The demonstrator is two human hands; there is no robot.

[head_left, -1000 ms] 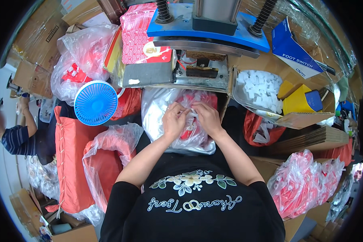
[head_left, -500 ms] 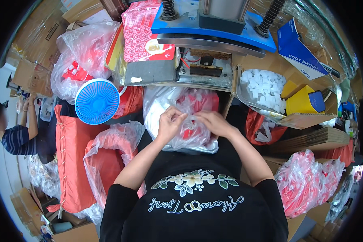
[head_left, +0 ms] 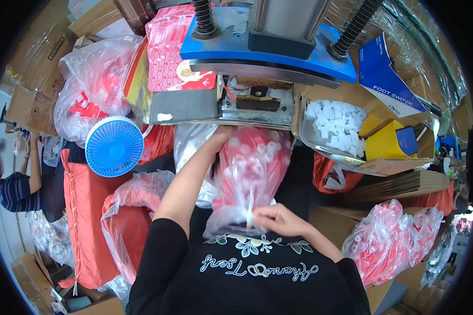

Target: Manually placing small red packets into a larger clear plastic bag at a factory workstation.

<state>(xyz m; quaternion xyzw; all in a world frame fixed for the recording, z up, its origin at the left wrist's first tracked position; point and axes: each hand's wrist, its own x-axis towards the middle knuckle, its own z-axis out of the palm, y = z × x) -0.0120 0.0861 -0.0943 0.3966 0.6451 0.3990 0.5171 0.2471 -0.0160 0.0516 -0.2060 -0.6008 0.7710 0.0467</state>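
A clear plastic bag (head_left: 252, 163) of red pieces with pale round ends lies in front of my torso. Its gathered neck points toward me. My right hand (head_left: 278, 218) has closed fingers pinching that neck. Along the bag's far left side reaches my left arm, and only the back of my left hand (head_left: 225, 134) shows; its fingers are hidden at the bag and the bench edge. Beneath my left forearm is a whitish plastic sack (head_left: 192, 142).
Ahead stands a blue press (head_left: 268, 44) with springs. A blue fan (head_left: 114, 146) is at left, near a red padded bundle (head_left: 86, 220). At right are a tray of white pieces (head_left: 333, 123) and another bag of red pieces (head_left: 383, 239). A person (head_left: 18, 184) works far left.
The filled bag has come up into full view, its neck now toward me. My left hand has reached forward to its far end; my right has come nearer my body, gripping the neck.
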